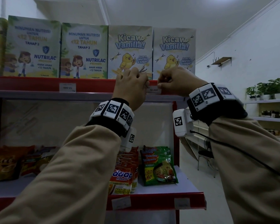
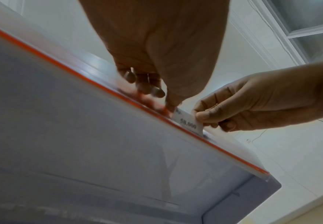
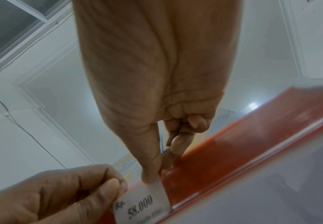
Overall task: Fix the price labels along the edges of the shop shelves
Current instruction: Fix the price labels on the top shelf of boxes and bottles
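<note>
Item: small white paper price label printed "Rp. 58.000" (image 3: 144,204), seated in the clear strip on the red top-shelf edge (image 1: 94,84), below the vanilla boxes. Left hand (image 1: 131,87) and right hand (image 1: 176,81) each pinch one upper corner, fingers clamped on it. Judged light, limp, easily creased; best held at the corners.

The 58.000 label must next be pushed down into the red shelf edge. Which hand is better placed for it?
Probably the right hand. Its thumb and forefinger pinch the top right corner of the 58.000 label directly above the red shelf edge. The left hand only steadies the left end.
</note>
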A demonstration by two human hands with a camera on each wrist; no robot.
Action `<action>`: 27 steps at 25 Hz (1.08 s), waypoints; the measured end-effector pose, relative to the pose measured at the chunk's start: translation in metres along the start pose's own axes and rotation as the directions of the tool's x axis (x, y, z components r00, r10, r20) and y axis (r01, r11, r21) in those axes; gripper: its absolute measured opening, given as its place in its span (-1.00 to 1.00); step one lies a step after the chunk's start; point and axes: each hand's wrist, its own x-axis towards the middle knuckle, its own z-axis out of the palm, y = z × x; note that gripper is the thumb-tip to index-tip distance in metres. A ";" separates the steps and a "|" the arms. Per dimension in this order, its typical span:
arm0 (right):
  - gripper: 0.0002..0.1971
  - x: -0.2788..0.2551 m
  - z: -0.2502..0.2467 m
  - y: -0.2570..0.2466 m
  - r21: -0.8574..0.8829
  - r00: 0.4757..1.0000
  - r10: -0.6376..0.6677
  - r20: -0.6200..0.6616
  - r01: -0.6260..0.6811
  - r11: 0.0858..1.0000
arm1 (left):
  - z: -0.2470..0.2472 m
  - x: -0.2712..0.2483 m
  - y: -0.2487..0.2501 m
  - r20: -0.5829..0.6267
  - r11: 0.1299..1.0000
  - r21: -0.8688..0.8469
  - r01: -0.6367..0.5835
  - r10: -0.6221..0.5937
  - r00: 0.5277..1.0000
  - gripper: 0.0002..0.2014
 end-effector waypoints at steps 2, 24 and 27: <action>-0.84 0.001 0.000 0.000 -0.001 1.000 0.002 0.010 -0.002 1.000 | 0.001 -0.001 0.000 -0.005 1.000 -0.002 0.002 -0.002 1.000 -0.70; -0.70 0.026 0.053 -0.082 -0.092 0.985 0.015 -0.170 -0.031 0.995 | -0.037 -0.048 -0.097 -0.044 0.992 0.123 0.027 -0.021 0.999 -0.63; -0.66 0.039 0.065 -0.115 -0.074 0.987 -0.023 -0.158 0.012 0.997 | -0.049 -0.055 -0.131 -0.036 0.988 0.116 0.105 -0.102 0.994 -0.63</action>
